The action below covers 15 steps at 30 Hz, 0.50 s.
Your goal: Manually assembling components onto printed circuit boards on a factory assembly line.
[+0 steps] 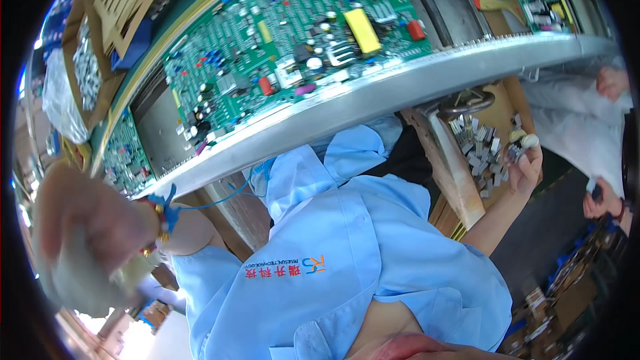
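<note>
Hands were apart: my right hand (527,163) was out by a cardboard box of small metal parts (481,143), fingers curled on a small component (519,147) with a pale round cap. My left hand (90,227) was blurred, low left; grip unclear. Green circuit board (293,33) lay on the conveyor behind a metal rail (373,97).
</note>
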Each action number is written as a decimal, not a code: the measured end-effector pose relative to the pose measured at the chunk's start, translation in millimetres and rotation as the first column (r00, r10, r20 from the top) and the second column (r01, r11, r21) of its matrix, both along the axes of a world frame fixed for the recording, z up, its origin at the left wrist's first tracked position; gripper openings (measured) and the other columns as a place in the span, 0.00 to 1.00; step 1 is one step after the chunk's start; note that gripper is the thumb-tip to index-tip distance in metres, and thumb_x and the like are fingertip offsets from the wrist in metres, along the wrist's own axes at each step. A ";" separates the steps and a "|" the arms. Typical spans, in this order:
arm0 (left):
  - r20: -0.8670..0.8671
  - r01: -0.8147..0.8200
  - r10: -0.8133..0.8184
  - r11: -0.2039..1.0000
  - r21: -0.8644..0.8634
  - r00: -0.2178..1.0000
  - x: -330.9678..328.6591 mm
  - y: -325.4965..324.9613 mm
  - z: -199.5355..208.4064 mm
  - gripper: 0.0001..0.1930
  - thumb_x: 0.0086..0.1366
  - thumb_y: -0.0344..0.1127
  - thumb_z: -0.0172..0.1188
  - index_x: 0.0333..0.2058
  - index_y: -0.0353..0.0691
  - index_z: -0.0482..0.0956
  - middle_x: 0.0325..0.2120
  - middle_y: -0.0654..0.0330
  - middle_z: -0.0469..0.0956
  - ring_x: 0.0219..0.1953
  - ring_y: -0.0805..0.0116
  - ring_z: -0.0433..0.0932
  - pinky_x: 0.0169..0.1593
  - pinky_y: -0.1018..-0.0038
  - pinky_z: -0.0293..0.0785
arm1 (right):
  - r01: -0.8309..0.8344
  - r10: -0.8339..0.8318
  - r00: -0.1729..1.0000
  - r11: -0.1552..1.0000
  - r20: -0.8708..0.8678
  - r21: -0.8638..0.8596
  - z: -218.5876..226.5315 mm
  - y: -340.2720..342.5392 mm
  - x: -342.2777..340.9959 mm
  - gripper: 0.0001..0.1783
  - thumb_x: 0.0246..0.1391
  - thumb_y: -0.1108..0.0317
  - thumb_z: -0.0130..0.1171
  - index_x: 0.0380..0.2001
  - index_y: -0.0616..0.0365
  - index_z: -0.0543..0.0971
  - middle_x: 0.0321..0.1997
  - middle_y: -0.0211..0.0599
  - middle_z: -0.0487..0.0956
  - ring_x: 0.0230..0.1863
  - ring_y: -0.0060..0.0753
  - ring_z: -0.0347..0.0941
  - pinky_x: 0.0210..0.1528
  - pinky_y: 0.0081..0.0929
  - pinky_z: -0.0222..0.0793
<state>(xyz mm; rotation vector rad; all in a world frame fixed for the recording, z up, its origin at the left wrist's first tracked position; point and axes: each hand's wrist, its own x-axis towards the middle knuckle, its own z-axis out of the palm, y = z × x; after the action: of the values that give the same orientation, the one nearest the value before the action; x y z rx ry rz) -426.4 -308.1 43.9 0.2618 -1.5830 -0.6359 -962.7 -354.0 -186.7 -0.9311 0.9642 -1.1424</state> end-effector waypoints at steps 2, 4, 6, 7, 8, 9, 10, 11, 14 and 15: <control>-0.403 0.297 -0.480 0.849 -0.438 0.779 16.8 37.4 9.1 0.09 0.57 0.21 0.53 0.35 0.29 0.79 0.21 0.61 0.80 0.15 0.70 0.75 0.22 0.85 0.68 | -0.172 0.177 0.982 0.981 0.063 -0.087 17.8 -11.9 8.2 0.26 0.46 0.66 0.66 0.47 0.64 0.69 0.46 0.47 0.73 0.30 0.32 0.73 0.25 0.21 0.69; -0.354 0.148 -0.358 0.852 -0.502 0.864 23.9 78.7 14.9 0.08 0.57 0.22 0.53 0.34 0.29 0.79 0.21 0.61 0.80 0.16 0.69 0.75 0.25 0.83 0.68 | -0.229 0.237 0.971 0.961 0.032 -0.154 38.0 -24.3 35.6 0.22 0.45 0.66 0.67 0.40 0.61 0.69 0.43 0.48 0.73 0.26 0.35 0.73 0.23 0.20 0.69; -0.305 -0.038 -0.172 0.815 -0.579 0.937 30.2 110.4 10.4 0.06 0.58 0.22 0.53 0.32 0.30 0.79 0.21 0.60 0.79 0.18 0.68 0.75 0.30 0.80 0.67 | -0.303 0.327 0.944 0.913 0.044 -0.273 51.5 -33.7 64.7 0.18 0.43 0.68 0.67 0.35 0.59 0.70 0.40 0.50 0.73 0.25 0.35 0.72 0.21 0.21 0.70; -0.288 -0.130 -0.066 0.782 -0.609 0.955 29.3 126.0 9.4 0.05 0.58 0.22 0.53 0.30 0.30 0.78 0.21 0.59 0.79 0.19 0.68 0.76 0.33 0.78 0.67 | -0.368 0.398 0.916 0.885 0.053 -0.286 59.7 -37.6 76.3 0.17 0.43 0.69 0.67 0.33 0.58 0.69 0.39 0.50 0.73 0.24 0.35 0.72 0.20 0.21 0.70; -0.275 -0.218 0.046 0.738 -0.638 0.960 27.2 141.8 8.5 0.05 0.58 0.22 0.53 0.29 0.30 0.78 0.21 0.58 0.79 0.20 0.67 0.76 0.36 0.77 0.67 | -0.432 0.469 0.881 0.851 0.062 -0.298 67.5 -43.0 89.6 0.16 0.42 0.69 0.67 0.31 0.57 0.69 0.38 0.51 0.73 0.24 0.34 0.72 0.19 0.21 0.70; -0.273 -0.294 0.143 0.689 -0.663 0.951 26.2 157.1 6.0 0.05 0.58 0.22 0.53 0.28 0.31 0.78 0.21 0.58 0.79 0.21 0.67 0.76 0.39 0.75 0.66 | -0.459 0.497 0.866 0.832 0.052 -0.310 75.5 -42.3 102.7 0.15 0.42 0.70 0.67 0.30 0.57 0.69 0.37 0.52 0.73 0.23 0.35 0.72 0.16 0.21 0.70; -0.264 -0.361 0.246 0.632 -0.686 0.933 23.3 172.1 7.2 0.05 0.58 0.22 0.53 0.27 0.31 0.78 0.21 0.57 0.79 0.22 0.66 0.76 0.42 0.73 0.66 | -0.496 0.536 0.843 0.806 0.044 -0.322 82.4 -45.8 118.0 0.15 0.42 0.70 0.67 0.30 0.57 0.69 0.37 0.52 0.73 0.23 0.35 0.72 0.16 0.21 0.70; -0.260 -0.423 0.348 0.566 -0.708 0.901 19.8 186.0 7.6 0.06 0.59 0.22 0.53 0.26 0.31 0.78 0.22 0.57 0.78 0.24 0.66 0.77 0.45 0.72 0.66 | -0.550 0.589 0.808 0.768 0.024 -0.327 89.9 -50.7 133.5 0.15 0.43 0.70 0.66 0.30 0.57 0.69 0.36 0.52 0.73 0.23 0.34 0.72 0.16 0.21 0.69; -0.240 -0.532 0.610 0.355 -0.769 0.755 19.3 228.5 19.6 0.08 0.59 0.22 0.52 0.22 0.32 0.77 0.22 0.55 0.78 0.27 0.64 0.77 0.53 0.67 0.64 | -0.643 0.678 0.734 0.681 -0.030 -0.349 106.0 -51.3 178.7 0.17 0.41 0.65 0.71 0.28 0.60 0.72 0.33 0.57 0.74 0.21 0.39 0.75 0.16 0.28 0.73; -0.248 -0.558 0.678 0.285 -0.779 0.692 17.3 237.4 20.3 0.09 0.60 0.22 0.52 0.21 0.32 0.77 0.22 0.54 0.78 0.28 0.64 0.78 0.56 0.65 0.64 | -0.672 0.715 0.699 0.649 -0.018 -0.356 109.9 -50.3 195.2 0.18 0.41 0.65 0.71 0.28 0.60 0.72 0.33 0.57 0.74 0.21 0.39 0.75 0.16 0.28 0.73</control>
<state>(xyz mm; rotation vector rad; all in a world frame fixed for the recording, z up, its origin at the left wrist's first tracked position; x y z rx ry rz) -409.1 -70.8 64.2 0.1904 -1.5598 0.8073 -767.5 -404.3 -76.8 -1.3420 0.2244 -0.6762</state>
